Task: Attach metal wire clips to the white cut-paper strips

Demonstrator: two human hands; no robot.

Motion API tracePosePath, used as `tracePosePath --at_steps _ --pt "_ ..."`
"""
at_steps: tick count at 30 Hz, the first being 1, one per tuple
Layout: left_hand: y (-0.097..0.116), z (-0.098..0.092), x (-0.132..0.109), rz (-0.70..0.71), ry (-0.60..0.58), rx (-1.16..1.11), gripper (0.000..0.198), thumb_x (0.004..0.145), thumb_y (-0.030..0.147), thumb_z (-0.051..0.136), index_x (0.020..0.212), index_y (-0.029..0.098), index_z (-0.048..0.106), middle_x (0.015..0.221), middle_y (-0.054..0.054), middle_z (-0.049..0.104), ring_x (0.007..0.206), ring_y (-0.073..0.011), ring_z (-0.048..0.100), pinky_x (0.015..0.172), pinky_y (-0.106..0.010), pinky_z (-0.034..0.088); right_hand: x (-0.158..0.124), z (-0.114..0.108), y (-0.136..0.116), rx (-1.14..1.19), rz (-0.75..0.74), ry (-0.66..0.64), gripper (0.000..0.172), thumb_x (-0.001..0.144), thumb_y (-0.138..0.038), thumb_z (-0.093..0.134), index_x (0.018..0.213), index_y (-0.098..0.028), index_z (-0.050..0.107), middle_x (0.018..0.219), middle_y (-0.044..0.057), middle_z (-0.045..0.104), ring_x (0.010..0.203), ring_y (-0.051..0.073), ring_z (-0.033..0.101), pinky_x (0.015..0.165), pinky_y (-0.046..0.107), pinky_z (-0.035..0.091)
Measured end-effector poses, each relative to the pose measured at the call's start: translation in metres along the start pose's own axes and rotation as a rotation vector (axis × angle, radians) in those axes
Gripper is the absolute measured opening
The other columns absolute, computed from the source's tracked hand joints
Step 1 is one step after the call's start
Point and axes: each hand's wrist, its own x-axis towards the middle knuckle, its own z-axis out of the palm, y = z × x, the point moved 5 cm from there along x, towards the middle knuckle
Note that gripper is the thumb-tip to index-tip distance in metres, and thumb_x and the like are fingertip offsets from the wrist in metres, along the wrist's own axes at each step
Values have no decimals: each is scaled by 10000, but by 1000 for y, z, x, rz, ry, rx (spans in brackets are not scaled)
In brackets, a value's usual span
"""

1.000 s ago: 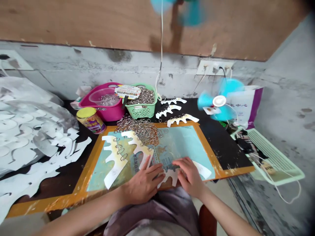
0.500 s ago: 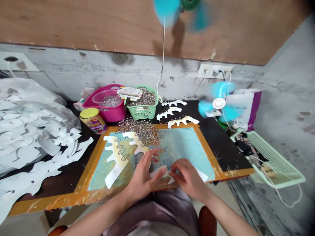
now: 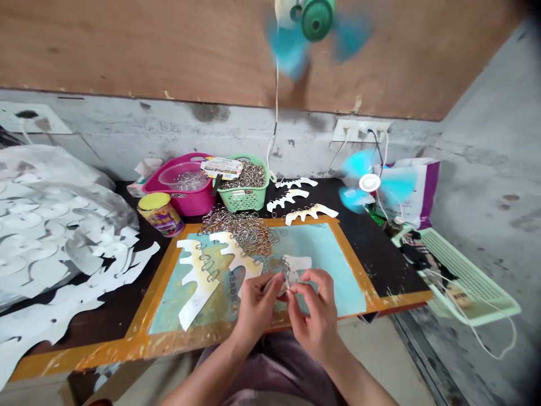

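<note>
My left hand and my right hand are raised together over the near edge of the teal board. Both pinch a white comb-shaped card lifted off the board, with a metal ring at its edge between my fingertips. Two more white cards with rings clipped on lie on the board to the left. A heap of loose metal rings sits at the board's far edge.
A green basket of rings, a pink tub and a yellow-lidded can stand at the back. Several finished cards lie behind the board. Blank cards pile in plastic at left. A small fan spins at right.
The card that lay flat under both hands has been lifted off the board. Both hands rose and closed into pinches on it, and the view tilted slightly downward.
</note>
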Motion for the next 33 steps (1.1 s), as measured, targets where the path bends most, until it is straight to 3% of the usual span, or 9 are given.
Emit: tracePosePath --at_steps 4,8,15,19,22,25,28,30,33 --pt "11 -4 -5 68 55 23 452 920 415 552 563 139 528 495 31 456 493 -82 391 488 -203 300 1 -1 2 199 220 -17 60 933 -183 523 921 -199 579 1045 88 488 971 215 558 837 346 498" --pt "24 -8 -7 110 -27 62 469 941 417 528 563 140 526 509 24 476 497 -79 382 484 -203 290 12 -2 8 322 321 -92 109 944 -241 533 854 -206 584 1008 69 529 967 209 566 829 316 492" --pt "39 -15 -5 196 -171 181 452 974 398 483 597 151 514 534 13 509 515 -91 445 510 -205 328 27 -5 9 397 272 -274 96 924 -243 573 846 -213 527 1050 65 570 1011 207 578 908 318 462" --pt "46 -16 -5 189 -313 201 417 984 388 473 647 150 532 569 3 544 531 -101 506 525 -208 360 44 -13 7 444 191 -425 188 894 -226 605 1064 -220 525 1208 90 563 1157 224 534 1014 346 417" --pt "54 -19 -5 193 -384 233 416 985 391 472 647 153 517 569 6 529 539 -96 486 517 -207 345 52 -14 1 434 59 -644 29 909 -196 557 925 -216 571 943 20 623 938 179 590 1054 373 369" --pt "59 -22 -6 221 -396 260 455 971 400 505 589 156 461 538 25 437 518 -74 386 488 -200 291 52 -13 2 473 96 -729 148 865 -178 552 727 -204 506 674 -51 491 650 115 482 811 281 460" --pt "50 -16 -14 103 -466 1 516 942 487 527 551 160 442 473 41 378 417 -50 333 400 -184 246 43 -8 2 643 244 -735 159 829 -188 552 693 -204 472 632 -56 432 561 94 371 525 202 349" --pt "38 -6 -22 -14 -477 -280 542 903 566 548 553 156 491 420 29 425 326 -48 345 329 -175 230 33 -3 -1 803 322 -697 178 832 -241 577 691 -204 475 655 -39 468 566 98 397 520 210 348" --pt "18 11 -33 -118 -393 -602 561 830 618 614 525 164 489 362 34 425 249 -48 326 268 -163 237 17 8 0 1070 445 -617 291 832 -382 644 670 -205 479 707 0 544 592 125 497 557 242 416"
